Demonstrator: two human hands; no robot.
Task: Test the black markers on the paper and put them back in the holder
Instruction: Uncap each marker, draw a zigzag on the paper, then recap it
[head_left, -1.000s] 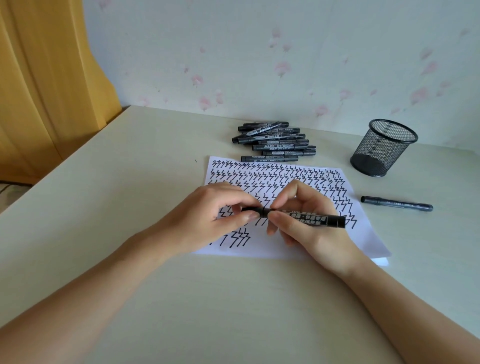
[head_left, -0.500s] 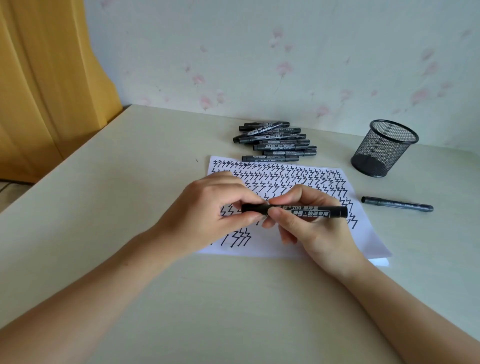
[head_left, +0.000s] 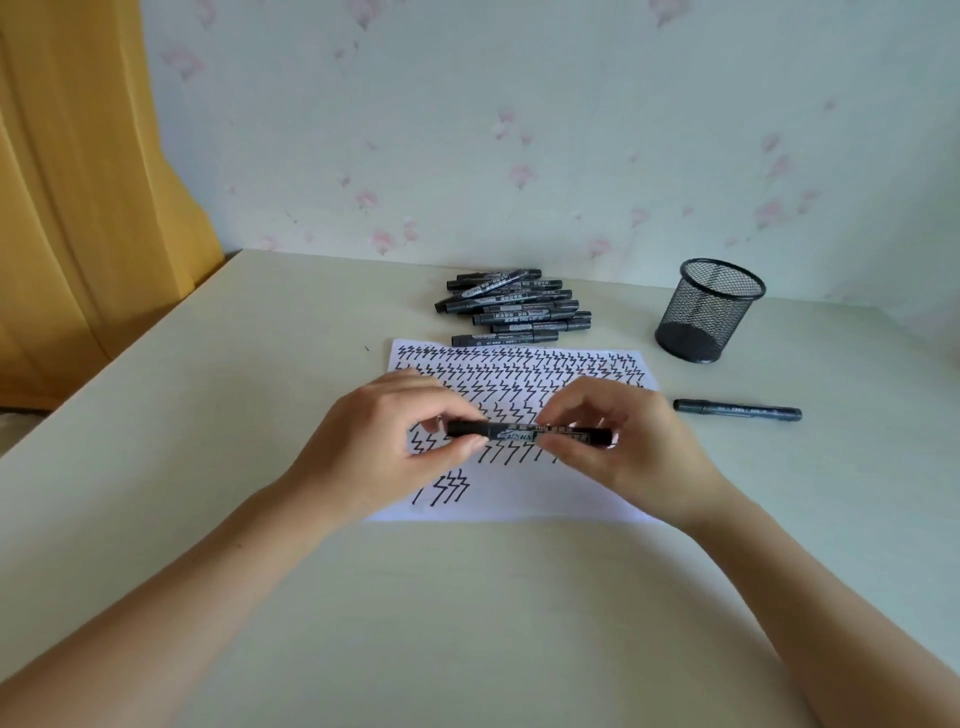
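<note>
Both hands hold one black marker (head_left: 524, 432) level above the middle of the paper (head_left: 519, 499): the left hand (head_left: 384, 457) pinches its left end, where the cap seems to be, between thumb and fingers, and the right hand (head_left: 623, 441) pinches the body and covers most of the right half, so the label is only partly readable. Whether the cap is fully closed I cannot tell. The hands also hide the middle rows of zigzag marks on the paper. A pile of markers (head_left: 511, 306) lies beside the far edge of the paper, the mesh holder (head_left: 709, 317) stands upright toward the far right part of the table (head_left: 208, 415), and a single thinner pen (head_left: 737, 410) lies just beside the right edge of the paper. The near part of the table is open — only the forearms cross it. Compared with a moment ago, the marker is a little higher and turned, so another side of the label shows.
</note>
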